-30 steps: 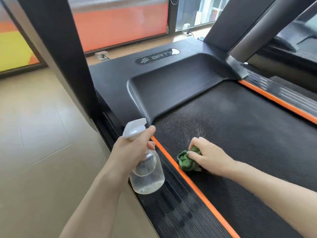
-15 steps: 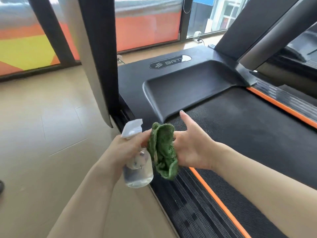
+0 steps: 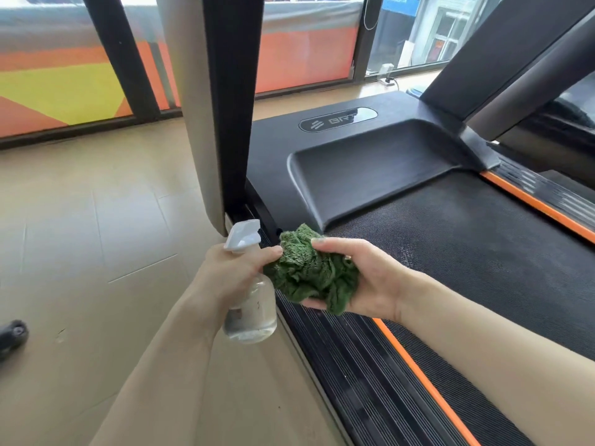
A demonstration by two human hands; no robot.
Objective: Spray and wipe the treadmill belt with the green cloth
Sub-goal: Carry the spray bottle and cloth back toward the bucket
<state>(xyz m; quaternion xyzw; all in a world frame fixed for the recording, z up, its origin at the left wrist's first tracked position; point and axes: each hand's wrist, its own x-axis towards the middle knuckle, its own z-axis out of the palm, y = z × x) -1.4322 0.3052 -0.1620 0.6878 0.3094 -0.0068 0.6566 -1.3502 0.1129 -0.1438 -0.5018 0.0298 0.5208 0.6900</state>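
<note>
The cloth [image 3: 310, 273] sits bunched in the right hand [image 3: 363, 278], fingers curled round it, lifted clear of the belt [image 3: 467, 249] above the side rail [image 3: 347, 358]. The left hand [image 3: 225, 278] grips the bottle [image 3: 249, 307], nozzle pointing at the cloth. Looks like a pause between wipes, maybe wetting the cloth. Next it needs to go down flat on the belt.

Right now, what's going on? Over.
Left hand grips clear spray bottle. Right hand holds crumpled green cloth above black treadmill belt. Nothing blocking.
</note>
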